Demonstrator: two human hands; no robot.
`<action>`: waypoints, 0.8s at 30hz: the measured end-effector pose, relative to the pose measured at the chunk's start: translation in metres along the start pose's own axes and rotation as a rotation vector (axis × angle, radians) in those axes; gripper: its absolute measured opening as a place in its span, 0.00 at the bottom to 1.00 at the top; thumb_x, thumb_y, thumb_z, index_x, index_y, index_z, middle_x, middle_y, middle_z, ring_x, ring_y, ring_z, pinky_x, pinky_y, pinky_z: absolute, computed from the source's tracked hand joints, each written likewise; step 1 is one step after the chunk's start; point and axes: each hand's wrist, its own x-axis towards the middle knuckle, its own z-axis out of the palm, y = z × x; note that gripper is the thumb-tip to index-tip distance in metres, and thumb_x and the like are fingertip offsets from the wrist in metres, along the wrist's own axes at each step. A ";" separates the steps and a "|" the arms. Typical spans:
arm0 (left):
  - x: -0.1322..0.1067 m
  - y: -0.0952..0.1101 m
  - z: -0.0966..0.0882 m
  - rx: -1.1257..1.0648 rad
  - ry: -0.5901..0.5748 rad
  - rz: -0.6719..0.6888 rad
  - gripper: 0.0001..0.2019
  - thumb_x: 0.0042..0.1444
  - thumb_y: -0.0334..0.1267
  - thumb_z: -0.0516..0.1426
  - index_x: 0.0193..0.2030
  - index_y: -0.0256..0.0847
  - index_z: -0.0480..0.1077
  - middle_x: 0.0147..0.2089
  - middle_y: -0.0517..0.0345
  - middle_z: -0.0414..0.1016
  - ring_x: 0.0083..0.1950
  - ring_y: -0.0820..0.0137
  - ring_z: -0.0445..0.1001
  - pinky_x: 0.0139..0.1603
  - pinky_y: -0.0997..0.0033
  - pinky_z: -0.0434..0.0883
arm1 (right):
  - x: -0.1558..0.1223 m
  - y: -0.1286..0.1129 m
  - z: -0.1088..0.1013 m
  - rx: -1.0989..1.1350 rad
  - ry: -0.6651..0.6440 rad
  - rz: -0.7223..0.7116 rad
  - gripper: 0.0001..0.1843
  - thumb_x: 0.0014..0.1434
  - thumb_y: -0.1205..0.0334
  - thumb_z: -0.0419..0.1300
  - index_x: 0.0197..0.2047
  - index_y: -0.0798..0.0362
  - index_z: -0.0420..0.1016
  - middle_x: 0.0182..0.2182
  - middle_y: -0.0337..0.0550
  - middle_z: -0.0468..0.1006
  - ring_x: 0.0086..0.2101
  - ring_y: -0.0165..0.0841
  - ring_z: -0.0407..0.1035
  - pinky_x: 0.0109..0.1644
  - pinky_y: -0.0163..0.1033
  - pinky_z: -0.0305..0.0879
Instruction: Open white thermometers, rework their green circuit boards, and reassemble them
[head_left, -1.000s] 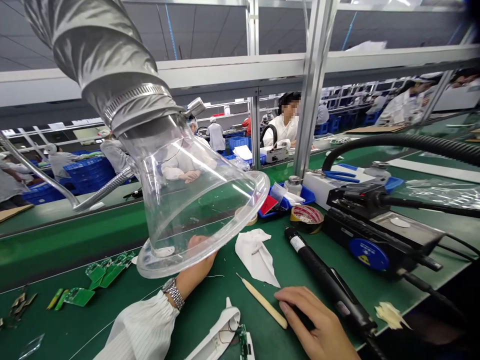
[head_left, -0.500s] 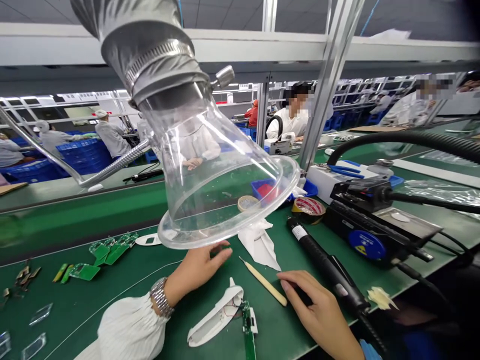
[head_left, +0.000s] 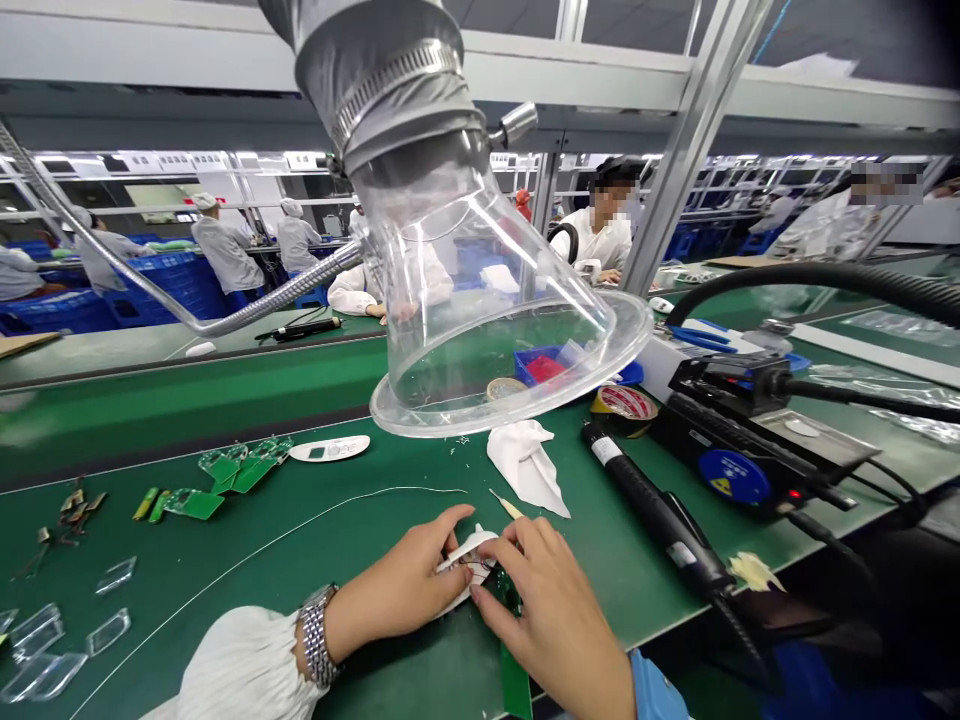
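Note:
On the green mat, my left hand [head_left: 405, 578] wraps round a hollow white plastic housing [head_left: 484, 540], with the thumb across its open side. My right hand [head_left: 555, 600] grips the same housing from the other side, thumb and fingertips close to the left thumb. Between them thin wires show inside; exactly what the fingertips touch is partly hidden. A green circuit board [head_left: 516, 685] runs out below my right hand, which covers part of it. Just beyond the fingers lies a pale-handled pointed tool [head_left: 508, 505], its handle mostly hidden.
A clear fume hood [head_left: 450, 300] hangs over the bench. To the right lie a black electric screwdriver [head_left: 660, 510] and a black power unit [head_left: 735, 440]. White tissue [head_left: 525, 465], tape [head_left: 624, 405], circuit boards [head_left: 244, 468] and clear plastic pieces [head_left: 109, 632] lie around. A co-worker [head_left: 600, 225] sits opposite.
Both hands, apart and off the housing before, have come together and taken hold of it. The camera view has shifted, so the hood appears further right and higher.

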 end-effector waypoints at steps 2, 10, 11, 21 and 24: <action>0.000 -0.001 0.002 -0.142 -0.052 -0.023 0.29 0.55 0.42 0.49 0.64 0.40 0.49 0.44 0.50 0.64 0.27 0.73 0.70 0.27 0.71 0.69 | 0.002 -0.001 0.003 -0.038 0.022 0.017 0.03 0.57 0.66 0.55 0.33 0.52 0.69 0.33 0.44 0.66 0.35 0.39 0.61 0.35 0.46 0.60; -0.001 -0.003 0.001 -0.342 -0.044 -0.090 0.25 0.54 0.40 0.51 0.60 0.42 0.55 0.43 0.51 0.68 0.21 0.78 0.68 0.17 0.79 0.64 | 0.003 0.016 -0.013 0.452 0.046 0.123 0.08 0.59 0.58 0.54 0.34 0.51 0.70 0.32 0.41 0.70 0.36 0.35 0.64 0.41 0.40 0.62; -0.001 -0.001 0.000 -0.416 -0.071 -0.109 0.26 0.54 0.41 0.53 0.60 0.42 0.56 0.38 0.54 0.70 0.20 0.78 0.68 0.16 0.80 0.64 | 0.004 0.020 -0.016 0.530 0.084 0.183 0.10 0.59 0.54 0.53 0.36 0.51 0.70 0.33 0.41 0.71 0.37 0.34 0.65 0.42 0.40 0.62; -0.009 0.007 0.020 -1.175 -0.258 0.025 0.42 0.38 0.36 0.66 0.61 0.38 0.53 0.31 0.57 0.73 0.12 0.83 0.62 0.11 0.85 0.58 | 0.013 0.004 0.015 0.926 0.180 0.306 0.20 0.61 0.44 0.47 0.40 0.51 0.67 0.26 0.38 0.68 0.27 0.29 0.64 0.28 0.32 0.61; -0.009 0.005 0.028 -1.307 -0.284 0.033 0.41 0.39 0.35 0.65 0.62 0.39 0.53 0.31 0.58 0.73 0.12 0.84 0.61 0.11 0.85 0.55 | 0.016 -0.004 0.022 0.890 0.264 0.246 0.23 0.63 0.45 0.44 0.33 0.53 0.69 0.21 0.37 0.66 0.23 0.28 0.61 0.24 0.32 0.57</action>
